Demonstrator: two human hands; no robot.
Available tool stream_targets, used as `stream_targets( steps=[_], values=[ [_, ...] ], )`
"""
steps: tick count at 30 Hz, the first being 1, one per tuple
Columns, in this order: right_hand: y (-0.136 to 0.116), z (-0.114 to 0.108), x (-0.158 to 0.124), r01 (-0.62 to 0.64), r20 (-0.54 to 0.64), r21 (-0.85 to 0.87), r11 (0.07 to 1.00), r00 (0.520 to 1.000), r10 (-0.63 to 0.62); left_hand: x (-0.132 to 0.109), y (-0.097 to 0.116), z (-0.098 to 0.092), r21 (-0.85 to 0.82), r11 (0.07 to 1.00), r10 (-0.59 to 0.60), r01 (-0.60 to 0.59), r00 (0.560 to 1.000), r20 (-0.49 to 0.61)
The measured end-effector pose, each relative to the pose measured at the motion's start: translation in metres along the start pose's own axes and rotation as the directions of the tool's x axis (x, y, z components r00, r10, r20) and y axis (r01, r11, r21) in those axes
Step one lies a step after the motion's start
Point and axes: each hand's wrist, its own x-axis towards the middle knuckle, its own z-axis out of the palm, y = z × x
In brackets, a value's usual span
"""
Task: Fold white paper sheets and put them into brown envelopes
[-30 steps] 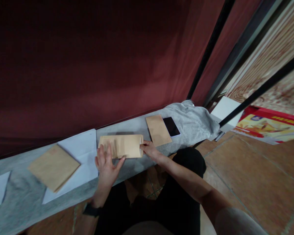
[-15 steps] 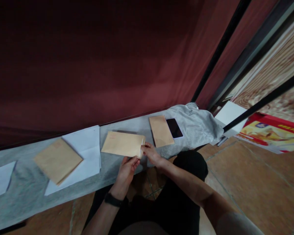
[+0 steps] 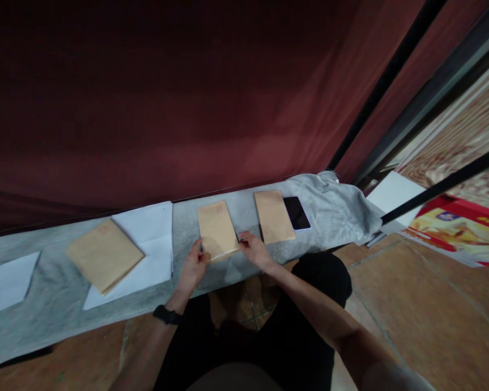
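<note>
A brown paper envelope (image 3: 217, 225) stands lengthwise before me at the middle of the cloth-covered bench, a pale strip showing along its near edge. My left hand (image 3: 193, 267), a dark band on its wrist, pinches the near left corner. At the near right corner, my right hand (image 3: 254, 251) has its fingers closed on the edge. Another brown envelope (image 3: 274, 216) lies just right of my right hand, beside a dark-screened phone (image 3: 297, 212). To the left, a stack of brown envelopes (image 3: 105, 255) rests partly over white paper sheets (image 3: 152, 239).
The narrow bench wears a grey cloth (image 3: 57, 320), bunched at its right end. A further white sheet (image 3: 10, 282) lies far left. A dark red curtain (image 3: 167, 119) hangs behind. Black poles (image 3: 385, 81) and a red-and-yellow box (image 3: 460, 222) are on the right, above the tiled floor.
The envelope in my hands has turned from lying crosswise to lengthwise, its pale-edged end now towards me. My hands have moved apart to its two near corners. The view has shifted slightly.
</note>
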Motion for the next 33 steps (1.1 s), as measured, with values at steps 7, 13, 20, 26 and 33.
stream_targets(
  steps=[7, 13, 20, 26, 33],
  values=[
    [-0.009, -0.005, -0.012, 0.234, 0.191, -0.459, 0.857, 0.968, -0.162, -0.015, -0.015, 0.01, 0.458, 0.829, 0.407, -0.322, 0.908, -0.098],
    [-0.004, -0.001, -0.009, 0.513, 0.33, -0.5, 0.698, 0.858, -0.394, -0.011, -0.025, 0.0, 0.554, 0.661, 0.554, -0.506, 0.827, 0.096],
    [-0.003, -0.003, -0.008, 0.53, 0.379, -0.531, 0.662, 0.847, -0.374, -0.017, -0.027, -0.007, 0.638, 0.544, 0.57, -0.545, 0.798, 0.196],
    [-0.006, -0.003, -0.008, 0.529, 0.379, -0.558, 0.639, 0.848, -0.37, -0.013, -0.017, -0.005, 0.658, 0.559, 0.58, -0.504, 0.805, 0.125],
    [-0.007, -0.001, -0.005, 0.527, 0.396, -0.567, 0.633, 0.848, -0.351, 0.048, 0.029, 0.023, 0.57, 0.529, 0.645, -0.628, 0.734, 0.21]
  ],
)
